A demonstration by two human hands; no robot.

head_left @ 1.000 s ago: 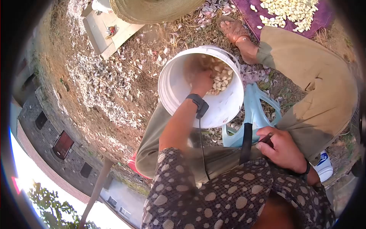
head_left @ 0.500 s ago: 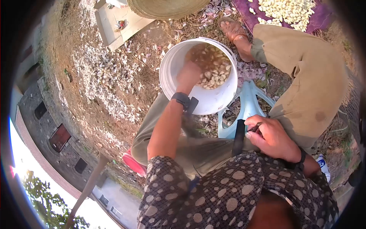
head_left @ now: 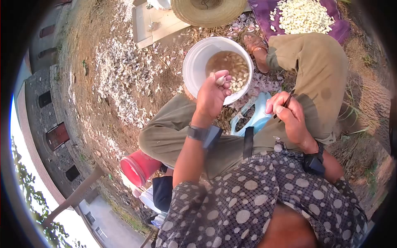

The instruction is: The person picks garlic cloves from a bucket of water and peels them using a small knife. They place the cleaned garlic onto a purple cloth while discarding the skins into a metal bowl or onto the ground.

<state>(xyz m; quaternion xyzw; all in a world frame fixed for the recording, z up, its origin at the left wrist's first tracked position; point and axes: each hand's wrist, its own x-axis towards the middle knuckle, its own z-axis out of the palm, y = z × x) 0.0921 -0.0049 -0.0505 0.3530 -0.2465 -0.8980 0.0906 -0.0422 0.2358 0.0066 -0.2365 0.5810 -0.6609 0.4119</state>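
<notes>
My left hand point(head_left: 211, 96) is raised over the near rim of a white bucket point(head_left: 194, 62), palm up. Its fingers are curled round a pale garlic clove point(head_left: 221, 81). Brownish water fills part of the bucket, and many more cloves point(head_left: 239, 78) lie in it. To the right, above my lap, my right hand point(head_left: 289, 118) is closed on a thin, dark tool point(head_left: 290, 96) that looks like a small knife; much of it is hidden by the fingers. A light blue plastic stool point(head_left: 257, 113) stands below and between my hands.
Peeled cloves point(head_left: 304, 16) are heaped on a purple cloth point(head_left: 343, 29) at the top right. A straw hat point(head_left: 209, 12) and a cardboard tray point(head_left: 142, 31) lie beyond the bucket. Papery skins point(head_left: 120, 78) litter the ground. A red bucket point(head_left: 142, 167) lies tipped at lower left.
My left hand has come up out of the bucket with a clove in it. My right hand has lifted a little and turned, showing more of the dark tool.
</notes>
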